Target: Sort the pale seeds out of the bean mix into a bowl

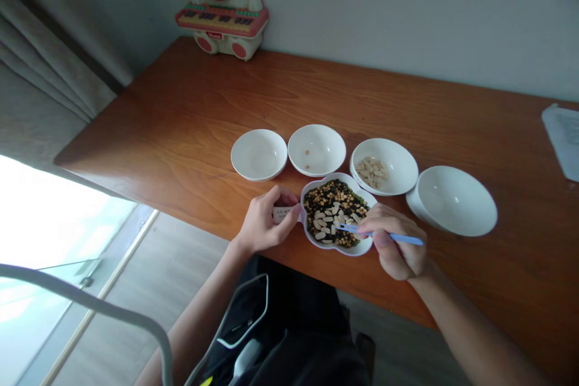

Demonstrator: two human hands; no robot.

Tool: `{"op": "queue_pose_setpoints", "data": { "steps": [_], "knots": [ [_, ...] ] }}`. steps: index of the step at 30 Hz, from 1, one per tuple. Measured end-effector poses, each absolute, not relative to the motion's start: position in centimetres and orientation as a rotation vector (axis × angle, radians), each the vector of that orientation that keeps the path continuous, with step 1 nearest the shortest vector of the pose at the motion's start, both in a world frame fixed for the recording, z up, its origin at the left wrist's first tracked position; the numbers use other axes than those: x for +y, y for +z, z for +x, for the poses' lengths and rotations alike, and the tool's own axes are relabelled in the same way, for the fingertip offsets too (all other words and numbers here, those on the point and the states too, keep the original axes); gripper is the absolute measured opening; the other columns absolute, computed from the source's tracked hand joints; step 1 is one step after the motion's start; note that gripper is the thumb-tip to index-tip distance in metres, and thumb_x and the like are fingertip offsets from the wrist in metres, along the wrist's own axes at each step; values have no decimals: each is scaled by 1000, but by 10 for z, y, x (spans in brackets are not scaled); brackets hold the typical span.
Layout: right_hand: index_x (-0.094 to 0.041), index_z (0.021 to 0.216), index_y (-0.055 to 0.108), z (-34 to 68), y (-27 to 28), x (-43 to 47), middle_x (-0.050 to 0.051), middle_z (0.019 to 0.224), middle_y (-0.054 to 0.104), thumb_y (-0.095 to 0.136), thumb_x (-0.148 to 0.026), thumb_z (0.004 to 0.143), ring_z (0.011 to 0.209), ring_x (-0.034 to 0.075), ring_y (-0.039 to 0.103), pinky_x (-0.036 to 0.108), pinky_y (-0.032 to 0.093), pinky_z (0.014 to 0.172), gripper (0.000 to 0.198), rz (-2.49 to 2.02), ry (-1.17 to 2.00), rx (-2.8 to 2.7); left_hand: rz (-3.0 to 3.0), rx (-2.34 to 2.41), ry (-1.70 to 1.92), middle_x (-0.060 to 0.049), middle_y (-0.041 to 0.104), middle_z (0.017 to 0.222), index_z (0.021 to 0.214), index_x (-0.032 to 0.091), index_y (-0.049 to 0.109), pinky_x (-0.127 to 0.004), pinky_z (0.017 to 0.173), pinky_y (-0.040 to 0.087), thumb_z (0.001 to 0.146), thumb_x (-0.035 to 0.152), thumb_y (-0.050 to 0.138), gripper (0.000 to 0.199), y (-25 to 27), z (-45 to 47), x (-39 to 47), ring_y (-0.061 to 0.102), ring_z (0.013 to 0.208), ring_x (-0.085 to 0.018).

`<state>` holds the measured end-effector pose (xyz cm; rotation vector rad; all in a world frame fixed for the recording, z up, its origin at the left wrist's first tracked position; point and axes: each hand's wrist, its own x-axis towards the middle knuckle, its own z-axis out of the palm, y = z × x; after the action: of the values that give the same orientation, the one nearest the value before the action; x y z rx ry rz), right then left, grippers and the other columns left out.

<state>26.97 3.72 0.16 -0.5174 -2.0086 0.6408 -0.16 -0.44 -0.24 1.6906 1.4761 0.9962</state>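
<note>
A shallow scalloped bowl point(335, 246) with a lilac rim sits near the table's front edge. It holds dark green and black bits, small yellow-brown beans and pale flat seeds point(322, 223) resembling pumpkin seeds. My left hand point(270, 221) is closed around the bowl's short handle, which carries a white label point(281, 213). In my right hand point(398, 242), light blue tweezers point(406, 239) are pinched, their tips down among the pale seeds. Whether the tips grip a seed is too small to tell. Just behind stands a white bowl point(398, 160) with more pale seeds.
Two white bowls stand behind to the left: one bare point(259, 155), one with two small beans point(317, 148). Another white bowl point(456, 202) is at right. A toy keyboard animal point(224, 18) stands at the back left; a whitish flat object point(563, 139) lies far right.
</note>
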Motion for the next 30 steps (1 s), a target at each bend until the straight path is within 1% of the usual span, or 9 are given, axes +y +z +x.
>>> {"op": "queue_pose_setpoints", "data": {
  "steps": [3,8,12,15,18,23,30],
  "knots": [
    [-20,101,67,269,1,37,3,77,71,54,-10,92,63,16,63,32,52,58,19,-504,676,-1984,1616,1488,1027,-4,75,89,97,20,61,-26,71,55,96,31,66,12,-6,-2,-5,70,75,-16],
    [-23,102,68,271,-4,37,1,76,70,52,-14,97,64,17,64,34,53,62,18,-561,784,-1984,1611,1467,1039,-5,75,92,97,20,62,-26,74,56,98,32,65,13,-8,-1,-7,71,78,-16],
    [-27,101,66,275,-7,35,2,81,70,50,-20,102,70,19,66,36,54,66,18,-643,907,-1980,1658,1513,1054,-4,76,91,96,21,63,-27,74,56,98,34,65,14,-8,0,-7,71,77,-16],
    [-27,99,66,276,-5,35,2,81,70,49,-22,103,71,19,66,35,53,67,18,-636,961,-2031,1674,1523,1055,-3,76,91,97,21,63,-27,74,55,99,35,65,15,-8,1,-7,71,76,-16],
    [-26,97,66,275,0,36,1,80,70,50,-22,103,71,17,65,33,51,69,17,-611,963,-2102,1671,1538,1056,-3,76,90,96,21,63,-27,73,54,99,35,65,15,-8,1,-8,72,76,-16],
    [-24,99,64,271,6,36,-1,86,72,50,-20,103,78,13,67,29,50,77,15,-548,890,-2204,1686,1551,1038,-2,76,89,95,21,62,-26,73,54,100,36,64,16,-7,1,-8,72,76,-16],
    [-22,93,64,268,10,37,-1,82,71,50,-21,103,74,12,64,27,49,73,17,-567,878,-2262,1729,1545,984,-4,77,90,95,21,63,-27,72,54,100,36,63,17,-6,-1,-6,72,76,-17]
  ]
}}
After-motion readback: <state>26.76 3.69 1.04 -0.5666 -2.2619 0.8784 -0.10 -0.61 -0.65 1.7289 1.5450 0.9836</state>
